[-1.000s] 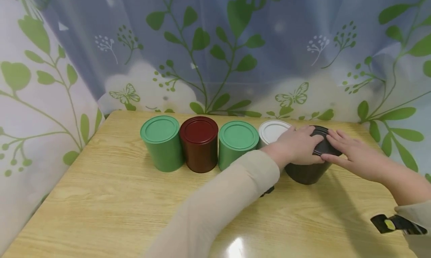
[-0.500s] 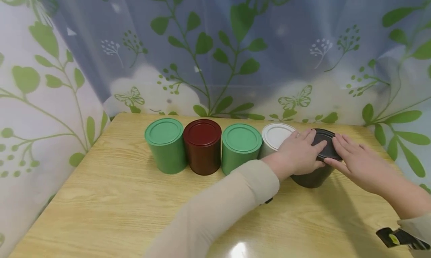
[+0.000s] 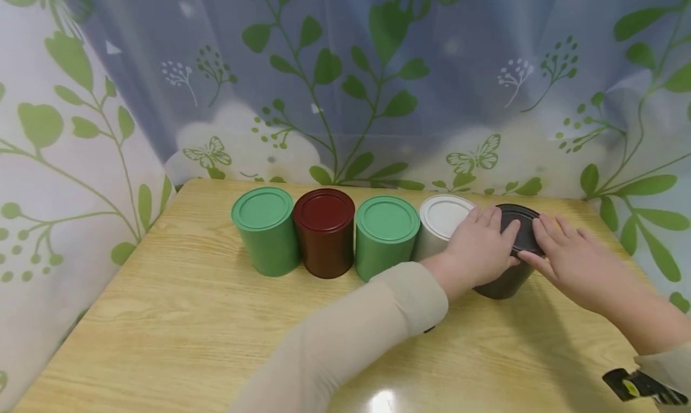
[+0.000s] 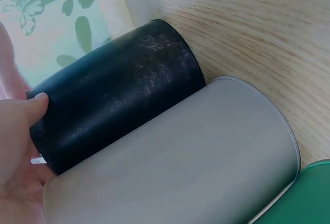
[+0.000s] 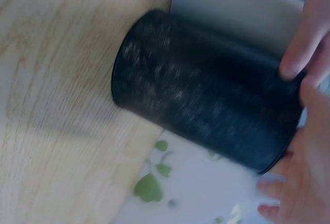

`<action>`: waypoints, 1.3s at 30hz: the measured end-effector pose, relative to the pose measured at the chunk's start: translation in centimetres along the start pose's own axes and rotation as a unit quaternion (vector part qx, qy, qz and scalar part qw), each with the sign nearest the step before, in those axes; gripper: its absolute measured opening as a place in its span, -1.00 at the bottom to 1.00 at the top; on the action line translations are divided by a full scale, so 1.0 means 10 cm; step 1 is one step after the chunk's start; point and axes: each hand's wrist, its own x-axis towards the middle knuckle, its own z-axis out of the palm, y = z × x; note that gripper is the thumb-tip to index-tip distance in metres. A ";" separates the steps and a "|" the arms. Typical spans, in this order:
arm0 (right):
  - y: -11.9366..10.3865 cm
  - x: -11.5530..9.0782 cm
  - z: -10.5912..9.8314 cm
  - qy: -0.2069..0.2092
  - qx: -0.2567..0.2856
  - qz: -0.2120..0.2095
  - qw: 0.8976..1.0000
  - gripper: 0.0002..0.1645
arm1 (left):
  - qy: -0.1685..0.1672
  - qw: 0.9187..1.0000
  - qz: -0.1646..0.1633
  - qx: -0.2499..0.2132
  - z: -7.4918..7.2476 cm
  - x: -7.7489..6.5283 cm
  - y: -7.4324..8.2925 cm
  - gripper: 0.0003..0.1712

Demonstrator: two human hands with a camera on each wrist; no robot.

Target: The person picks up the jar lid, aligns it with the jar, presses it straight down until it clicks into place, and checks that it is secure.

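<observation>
A black can (image 3: pixel 505 281) stands at the right end of a row of lidded cans. My left hand (image 3: pixel 480 245) lies across its lid at the left, with the fingers stretched out; in the left wrist view the left thumb (image 4: pixel 38 105) touches the can's side near the rim. My right hand (image 3: pixel 577 263) rests at the lid's right edge with straight fingers, its thumb at the front rim. The left hand partly hides the white can (image 3: pixel 445 215) beside the black one. Scuff marks show on the black can's side (image 5: pixel 180 90) in the right wrist view.
Left of the white can stand a green can (image 3: pixel 385 239), a dark red can (image 3: pixel 326 233) and another green can (image 3: pixel 267 233). All are on a wooden table (image 3: pixel 189 317). A leaf-patterned curtain (image 3: pixel 345 101) hangs along the back and sides.
The head view has shifted slightly, moving the whole scene a little right. My left fingers have drawn in slightly over the black lid. Both hands stay at the black can.
</observation>
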 end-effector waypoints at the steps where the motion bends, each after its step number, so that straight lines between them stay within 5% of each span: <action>1: -0.02 -0.01 0.00 0.005 -0.018 -0.002 1.000 -0.11 | -0.001 1.000 0.001 0.002 0.00 0.00 0.00 -0.23; 10: -0.06 -0.04 -0.01 0.056 -0.092 -0.055 0.993 -0.33 | -0.009 1.000 0.007 -0.002 -0.02 0.03 -0.01 -0.25; 17: -0.05 -0.04 0.01 0.072 -0.092 -0.059 0.991 -0.33 | -0.073 0.994 0.052 -0.061 -0.05 0.00 -0.13 -0.27; 25: 0.00 0.01 -0.02 0.010 0.003 0.007 1.000 -0.05 | -0.085 0.991 0.074 -0.066 -0.06 -0.02 -0.22 -0.24; 30: 0.05 0.09 -0.02 -0.031 0.093 0.000 0.995 0.01 | -0.075 0.994 0.061 -0.060 -0.03 -0.01 -0.22 -0.25; 35: 0.09 0.10 0.01 -0.035 0.099 -0.010 0.994 -0.02 | -0.027 0.998 0.032 -0.041 -0.07 0.08 -0.15 -0.16; 39: 0.10 0.10 0.00 -0.029 0.086 -0.010 0.996 -0.01 | -0.042 0.997 0.035 -0.062 -0.11 0.17 -0.12 -0.03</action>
